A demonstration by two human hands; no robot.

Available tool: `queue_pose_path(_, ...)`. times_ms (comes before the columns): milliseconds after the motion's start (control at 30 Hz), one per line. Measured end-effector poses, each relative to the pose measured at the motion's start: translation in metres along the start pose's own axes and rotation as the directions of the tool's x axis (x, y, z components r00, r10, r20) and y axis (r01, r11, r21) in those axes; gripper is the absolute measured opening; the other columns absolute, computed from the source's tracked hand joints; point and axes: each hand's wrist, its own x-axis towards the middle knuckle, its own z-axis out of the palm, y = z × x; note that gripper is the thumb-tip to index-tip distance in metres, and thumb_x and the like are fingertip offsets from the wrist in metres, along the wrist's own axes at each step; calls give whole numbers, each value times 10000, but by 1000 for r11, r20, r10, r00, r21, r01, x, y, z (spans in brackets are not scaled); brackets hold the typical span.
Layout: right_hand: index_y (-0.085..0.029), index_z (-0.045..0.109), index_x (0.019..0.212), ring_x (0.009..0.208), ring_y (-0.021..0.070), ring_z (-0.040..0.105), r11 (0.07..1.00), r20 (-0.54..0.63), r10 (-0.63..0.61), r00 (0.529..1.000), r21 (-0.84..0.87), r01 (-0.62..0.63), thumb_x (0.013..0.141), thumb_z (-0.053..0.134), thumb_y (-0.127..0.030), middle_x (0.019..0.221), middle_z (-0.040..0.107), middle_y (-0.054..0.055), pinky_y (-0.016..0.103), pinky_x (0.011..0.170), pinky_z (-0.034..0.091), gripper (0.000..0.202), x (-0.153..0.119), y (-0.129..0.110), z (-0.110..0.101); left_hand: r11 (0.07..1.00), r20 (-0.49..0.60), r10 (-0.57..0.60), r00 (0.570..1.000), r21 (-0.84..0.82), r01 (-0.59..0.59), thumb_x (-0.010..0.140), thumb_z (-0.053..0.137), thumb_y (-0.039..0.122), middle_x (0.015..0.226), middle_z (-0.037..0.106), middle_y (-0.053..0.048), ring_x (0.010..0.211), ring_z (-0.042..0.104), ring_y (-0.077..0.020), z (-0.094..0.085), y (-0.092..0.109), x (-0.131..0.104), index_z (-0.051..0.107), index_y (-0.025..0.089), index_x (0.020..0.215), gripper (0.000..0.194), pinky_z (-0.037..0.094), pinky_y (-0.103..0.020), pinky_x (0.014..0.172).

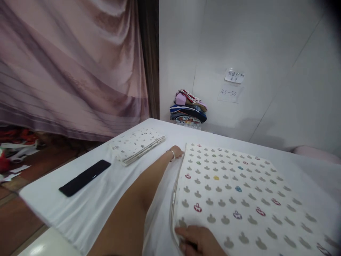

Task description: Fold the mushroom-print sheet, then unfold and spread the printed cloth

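Note:
A white cloth (223,185) printed with grey and coloured bunny-like shapes lies folded in layers over the right part of the table. My left hand (176,150), with a bracelet at its wrist, reaches out to the cloth's far left corner. Its fingers are closed at that edge, their tips small in view. Close to me, my right hand (201,241) grips the near part of the same left edge, with the index finger on top and the other fingers curled at the side. Left of my arm lies another folded cloth (138,144) with small dark prints.
A black phone-like slab (85,177) rests on the white table (50,188) at left. Folded fabrics (188,110) are piled beyond the far edge by the wall. Two handwritten papers (228,93) hang there. A pink curtain (74,64) drapes at left.

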Motion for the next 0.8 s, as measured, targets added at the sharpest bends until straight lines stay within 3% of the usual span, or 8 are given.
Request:
queue_pose_path(233, -222, 629, 894, 659, 122, 538, 983, -77, -78, 994, -170, 64, 813, 406, -224, 722, 583, 4, 193, 616, 395, 237, -3, -18, 0, 998, -41, -62, 997, 7, 62, 688, 540, 519, 748, 659, -132, 629, 619, -224, 16, -3, -24, 640, 101, 760, 435, 464, -290, 528)
queue_pose_path(433, -216, 624, 924, 720, 130, 546, 958, -62, -85, 994, -278, 65, 772, 431, -184, 786, 566, 23, 189, 651, 400, 248, 2, -17, 6, 998, -170, -51, 984, 24, 56, 647, 626, 405, 986, 635, -176, 898, 606, -280, 28, 8, -35, 626, 101, 925, 412, 479, -316, 698)
queue_pose_path(633, -231, 620, 960, 758, 139, 568, 937, -36, -14, 999, -350, 0, 762, 433, -175, 833, 577, 30, 192, 665, 407, 278, 1, -23, 8, 997, -208, -74, 975, 1, 76, 675, 606, 240, 990, 626, -210, 943, 596, -274, 39, 18, -38, 610, 83, 951, 318, 474, -316, 730)
queue_pose_path(800, -255, 619, 974, 759, 149, 585, 917, -29, 17, 999, -398, -27, 724, 474, -162, 861, 590, 29, 188, 646, 410, 304, 5, -26, 10, 998, -267, -62, 962, -5, 63, 728, 548, 218, 1040, 605, -203, 976, 584, -242, 45, 21, -40, 531, 99, 1060, 353, 469, -294, 747)
